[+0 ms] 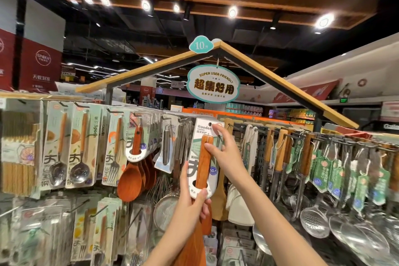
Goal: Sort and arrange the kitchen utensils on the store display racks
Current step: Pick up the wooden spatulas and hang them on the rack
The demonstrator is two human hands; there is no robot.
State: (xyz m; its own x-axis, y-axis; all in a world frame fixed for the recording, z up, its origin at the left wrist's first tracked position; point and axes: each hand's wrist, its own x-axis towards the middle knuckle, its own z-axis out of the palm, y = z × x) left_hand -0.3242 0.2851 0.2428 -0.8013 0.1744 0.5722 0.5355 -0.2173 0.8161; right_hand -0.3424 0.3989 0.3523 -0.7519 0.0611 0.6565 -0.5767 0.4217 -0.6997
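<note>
Both forearms reach up and forward, bare. The left hand [191,195] sits lower, fingers and thumb curled in a grip. The right hand [224,153] is above it, wrist bent, index finger stretched upward, thumb pressing leftward.

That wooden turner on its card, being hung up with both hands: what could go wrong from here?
1. The wooden turner hangs by a small hole at the card top; the right hand might miss the hook.
2. The left hand grips only the card's bottom edge, so the turner could slip.
3. The crowded wooden rice spoons nearby might get knocked.
</note>
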